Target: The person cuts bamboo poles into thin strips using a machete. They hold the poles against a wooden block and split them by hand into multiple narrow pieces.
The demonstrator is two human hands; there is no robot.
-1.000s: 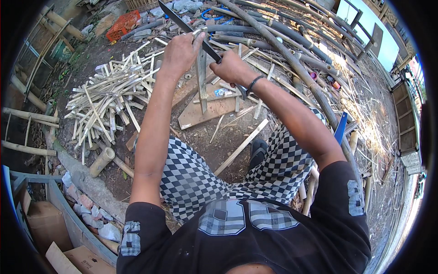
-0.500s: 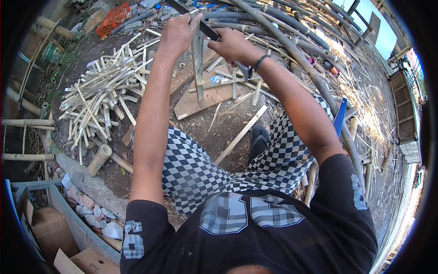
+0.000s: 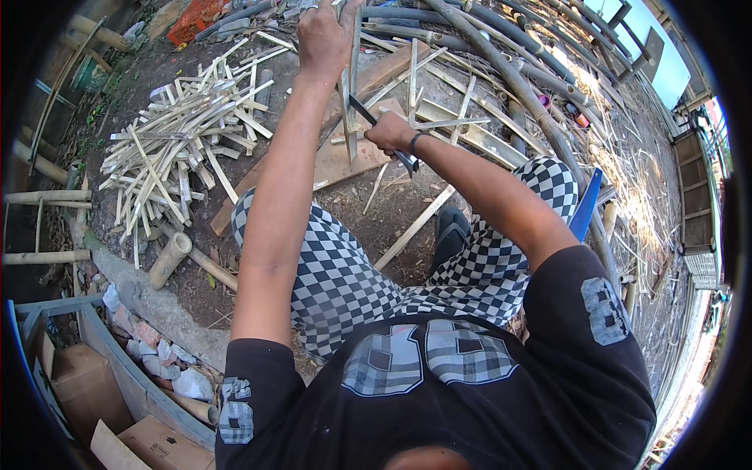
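Near the top of the view, my left hand [image 3: 323, 45] is closed round the upper end of an upright bamboo strip [image 3: 350, 129]. The strip's lower end reaches down to a wooden board [image 3: 368, 157] on the ground. My right hand [image 3: 392, 133] grips the handle of a machete [image 3: 362, 111]. Its dark blade slants up and left and meets the strip below my left hand. Whether the blade is inside the strip or beside it, I cannot tell.
A heap of pale bamboo strips [image 3: 176, 141] lies to the left. Bamboo poles [image 3: 533, 74] stretch across the far right. A blue saw blade [image 3: 586, 205] stands by my right knee. Cardboard boxes [image 3: 90, 388] sit at the lower left, and an orange crate [image 3: 194, 19] lies far left.
The machete and my right hand have moved down along the strip. My left hand, earlier near the blade at the strip's top, now holds the strip well above the blade.
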